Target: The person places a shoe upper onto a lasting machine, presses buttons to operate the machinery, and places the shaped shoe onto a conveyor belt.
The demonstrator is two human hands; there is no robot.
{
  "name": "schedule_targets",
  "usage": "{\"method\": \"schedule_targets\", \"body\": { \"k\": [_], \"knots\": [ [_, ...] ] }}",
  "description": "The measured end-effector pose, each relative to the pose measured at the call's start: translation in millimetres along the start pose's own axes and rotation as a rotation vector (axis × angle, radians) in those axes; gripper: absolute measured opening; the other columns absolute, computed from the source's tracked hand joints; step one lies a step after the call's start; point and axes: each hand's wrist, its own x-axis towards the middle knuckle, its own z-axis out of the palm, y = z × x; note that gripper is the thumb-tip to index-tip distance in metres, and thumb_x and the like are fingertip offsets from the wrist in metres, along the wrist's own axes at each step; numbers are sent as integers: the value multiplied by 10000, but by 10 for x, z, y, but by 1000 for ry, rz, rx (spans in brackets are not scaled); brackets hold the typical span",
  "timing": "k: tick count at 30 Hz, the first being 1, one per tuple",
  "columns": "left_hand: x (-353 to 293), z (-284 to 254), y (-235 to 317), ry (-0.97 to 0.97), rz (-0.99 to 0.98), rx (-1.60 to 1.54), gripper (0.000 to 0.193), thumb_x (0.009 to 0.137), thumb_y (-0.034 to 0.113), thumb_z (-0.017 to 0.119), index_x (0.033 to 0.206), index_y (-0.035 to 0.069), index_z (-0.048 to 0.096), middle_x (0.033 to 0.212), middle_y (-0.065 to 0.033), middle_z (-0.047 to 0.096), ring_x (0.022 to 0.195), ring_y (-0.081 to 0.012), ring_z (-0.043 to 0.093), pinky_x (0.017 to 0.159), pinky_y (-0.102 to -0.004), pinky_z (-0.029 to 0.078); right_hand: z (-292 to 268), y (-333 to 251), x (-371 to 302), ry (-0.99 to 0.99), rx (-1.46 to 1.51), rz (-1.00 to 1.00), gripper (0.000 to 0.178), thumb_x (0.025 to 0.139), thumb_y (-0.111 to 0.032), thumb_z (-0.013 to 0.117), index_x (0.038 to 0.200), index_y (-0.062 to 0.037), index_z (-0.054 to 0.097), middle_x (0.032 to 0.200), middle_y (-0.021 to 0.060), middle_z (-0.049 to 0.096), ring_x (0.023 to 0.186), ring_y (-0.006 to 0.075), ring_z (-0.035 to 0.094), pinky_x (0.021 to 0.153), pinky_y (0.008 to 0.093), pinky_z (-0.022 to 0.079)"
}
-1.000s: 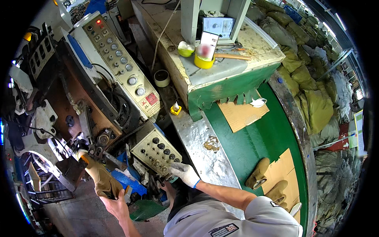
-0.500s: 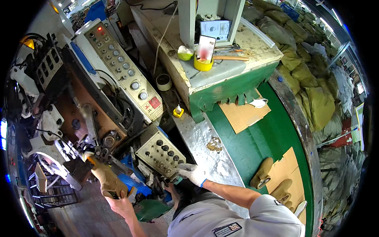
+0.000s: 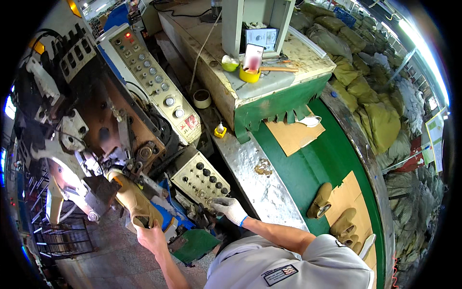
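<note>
Head view: the bare left hand (image 3: 153, 238) pinched a tan ankle-high shoe (image 3: 133, 193), apparently steadying its toe at the grey metal machine (image 3: 60, 156); the white-gloved right hand (image 3: 232, 211), grip unclear, was beside the cream knobbed panel (image 3: 191, 176).

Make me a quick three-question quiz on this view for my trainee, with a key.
1. Which hand wears a white glove?
2. True or false: the left hand is holding a hammer.
3. What colour is the surface under the cardboard? a) red b) green c) blue

Key: 1. The right hand. 2. False; it holds a tan shoe. 3. b
</note>
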Motion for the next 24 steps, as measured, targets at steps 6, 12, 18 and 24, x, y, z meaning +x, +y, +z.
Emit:
{"method": "schedule_targets", "body": {
  "k": [6,12,18,24],
  "knots": [
    [160,-324,-331,-220,-162,-602,487,792,43,777,1255,-50,659,1117,-123,742,1008,-253,730,859,-399,587,159,-40,-55,-117,207,-9,549,993,-274,745,1418,45,608,1235,114,732,1014,149,711,841,306,580],
    [-568,-484,-423,-552,-413,-1468,759,744,174,718,1420,-97,504,1348,-206,650,1183,-361,687,1033,-457,567,395,-297,-92,-338,572,-185,725,1028,-404,677,1541,42,427,1454,188,611,1263,343,647,1050,491,539],
    [-1318,-5,-461,-1139,-777,-2050,803,742,271,583,1500,12,528,1438,-181,638,1266,-370,654,1079,-469,541,777,-1281,-533,-497,1108,-52,860,995,-741,475,1552,-86,478,1455,141,626,1243,282,664,1102,441,523],
    [-1284,568,-313,-1323,-524,-1265,629,827,243,742,1342,-98,621,1195,-186,743,1034,-293,732,931,-403,587,82,-1362,-696,-268,1023,-139,703,930,-445,688,1453,5,554,1285,223,704,1085,322,732,986,438,597]
  ]
}}
